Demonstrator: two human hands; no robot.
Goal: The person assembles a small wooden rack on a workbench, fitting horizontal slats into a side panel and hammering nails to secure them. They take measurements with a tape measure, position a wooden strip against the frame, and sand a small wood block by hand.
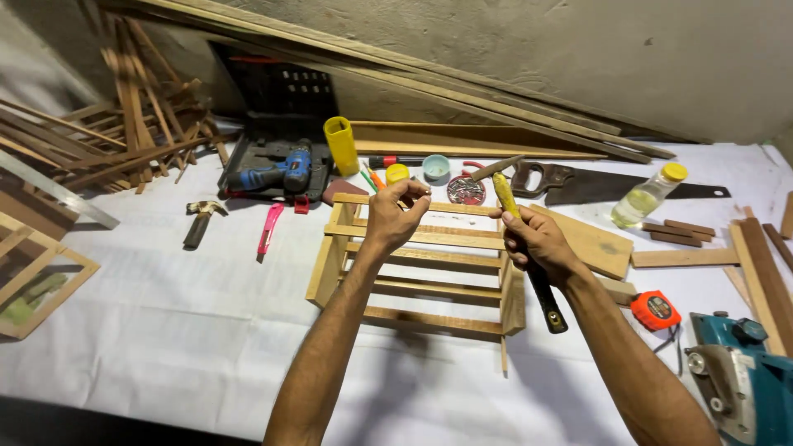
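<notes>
We keep the left hand (395, 216) fingers pinched on the nail above the wooden rack (413, 264), right hand (535, 242) clamped on the hammer (519, 239), and judge short, square taps best.

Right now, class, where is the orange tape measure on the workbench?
In the head view the orange tape measure lies at lower right, just right of the right hand, between the wooden rack and the teal power tool.

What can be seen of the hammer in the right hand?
The hammer has a yellow upper shaft, a black grip and a dull metal head. The right hand is closed round its middle, holding it raised and tilted, head up and to the left, grip end down toward the person. It hangs over the wooden rack, touching nothing but the hand.
</notes>
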